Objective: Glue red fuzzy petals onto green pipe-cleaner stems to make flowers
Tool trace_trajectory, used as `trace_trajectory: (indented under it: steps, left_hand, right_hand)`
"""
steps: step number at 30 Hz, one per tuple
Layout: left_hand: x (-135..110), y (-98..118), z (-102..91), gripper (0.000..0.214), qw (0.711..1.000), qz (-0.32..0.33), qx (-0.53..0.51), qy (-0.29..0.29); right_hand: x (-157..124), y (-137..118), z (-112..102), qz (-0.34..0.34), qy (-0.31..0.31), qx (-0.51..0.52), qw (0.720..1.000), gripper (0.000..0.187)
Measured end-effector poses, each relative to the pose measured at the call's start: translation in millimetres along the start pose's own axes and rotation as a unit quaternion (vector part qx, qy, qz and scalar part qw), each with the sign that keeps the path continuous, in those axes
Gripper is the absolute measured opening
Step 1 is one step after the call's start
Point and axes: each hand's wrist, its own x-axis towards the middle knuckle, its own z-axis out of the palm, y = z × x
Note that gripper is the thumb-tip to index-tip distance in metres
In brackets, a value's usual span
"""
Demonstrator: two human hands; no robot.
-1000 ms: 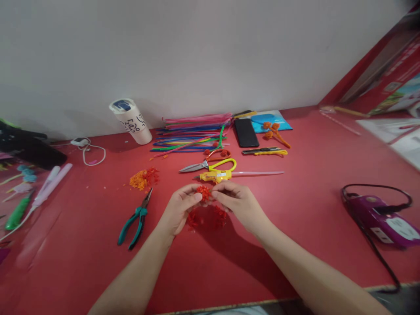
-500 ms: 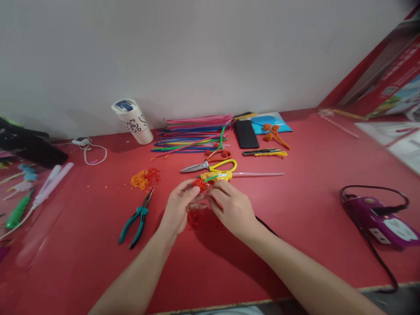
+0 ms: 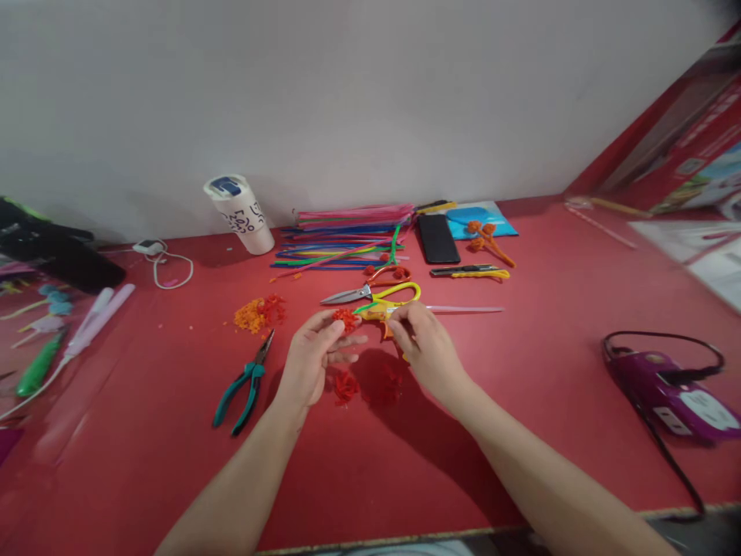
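Note:
My left hand [image 3: 316, 355] pinches a small red fuzzy pom-pom [image 3: 346, 319] between thumb and fingertips, just above the red table [image 3: 521, 401]. A thin green stem runs from the pom-pom toward the right. My right hand [image 3: 422, 347] has its fingers closed on the yellow glue gun [image 3: 379, 310], which lies by the yellow-handled scissors [image 3: 376, 293]. Loose red cut pieces [image 3: 346, 384] lie on the table between my wrists.
Teal-handled pliers [image 3: 240, 390] lie left of my left hand, near an orange and red pile of trimmings [image 3: 258, 313]. Coloured pipe cleaners [image 3: 341, 239], a black phone [image 3: 438, 238], a utility knife [image 3: 468, 272] and a white cup [image 3: 240, 214] sit by the wall. A purple device [image 3: 671, 390] with a cord is at right.
My right hand let go of the red pom-pom and moved right and farther away onto the yellow glue gun. My left hand kept hold of the pom-pom.

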Motion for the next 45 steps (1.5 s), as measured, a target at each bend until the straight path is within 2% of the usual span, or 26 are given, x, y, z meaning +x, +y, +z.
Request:
trace_trajectory:
  steps: [3, 6, 8, 12, 14, 17, 20, 23, 26, 29, 31, 33, 34, 38, 45]
  left_hand:
    - [1, 3, -0.1, 0.030, 1.000, 0.013, 0.008, 0.017]
    - [0, 4, 1.0, 0.030, 1.000, 0.005, -0.006, 0.017]
    - [-1, 2, 2.2, 0.029, 1.000, -0.011, -0.016, 0.007]
    - [-3, -4, 5.1, 0.026, 0.999, -0.028, -0.027, -0.024]
    - [-4, -8, 6.5, 0.026, 0.999, -0.027, -0.029, -0.033]
    - [-5, -10, 8.1, 0.026, 0.998, -0.031, -0.031, -0.034]
    - [-5, -9, 7.9, 0.025, 0.998, -0.038, -0.038, -0.039]
    - [-5, -5, 5.9, 0.023, 0.998, -0.040, -0.042, -0.036]
    - [-4, 0, 3.4, 0.023, 0.997, -0.036, -0.042, -0.044]
    - [-4, 2, 2.0, 0.023, 0.997, -0.033, -0.039, -0.063]
    - [-4, 1, 1.5, 0.023, 0.996, -0.033, -0.028, -0.074]
    - [-4, -1, 1.3, 0.024, 0.996, -0.032, -0.013, -0.077]
    - [-4, -1, 1.2, 0.024, 0.996, -0.032, -0.007, -0.077]
    - [-4, -3, 1.2, 0.026, 0.997, -0.037, 0.007, -0.073]
    - [-4, -6, 2.3, 0.027, 0.998, -0.033, 0.009, -0.058]
  right_hand:
    - [2, 6, -2, 0.047, 0.029, -0.027, 0.998, 0.021]
    - [0, 8, -2, 0.044, 0.016, -0.077, 0.996, 0.030]
    - [-3, 3, 0, -0.011, 0.016, -0.081, 0.997, 0.028]
    - [-10, -10, 9, -0.189, 0.012, -0.075, 0.979, 0.011]
    - [-12, -15, 15, -0.221, 0.002, -0.097, 0.970, 0.011]
    - [-12, -16, 20, -0.226, -0.008, -0.132, 0.965, 0.017]
    - [-10, -15, 20, -0.196, -0.012, -0.088, 0.977, 0.019]
    - [-7, -10, 13, -0.125, 0.038, -0.015, 0.991, 0.017]
    - [-2, 2, 4, -0.052, 0.074, -0.048, 0.995, 0.027]
    - [3, 12, -1, -0.017, 0.054, -0.084, 0.995, 0.035]
    - [3, 12, -2, -0.031, 0.054, -0.066, 0.996, 0.024]
    - [2, 5, -3, -0.046, 0.043, -0.009, 0.998, 0.008]
    - [1, 0, -2, -0.047, 0.028, 0.030, 0.998, 0.006]
    - [-4, -16, -1, 0.017, -0.027, 0.155, 0.987, 0.011]
    - [-6, -15, 2, 0.120, -0.058, 0.248, 0.960, 0.011]
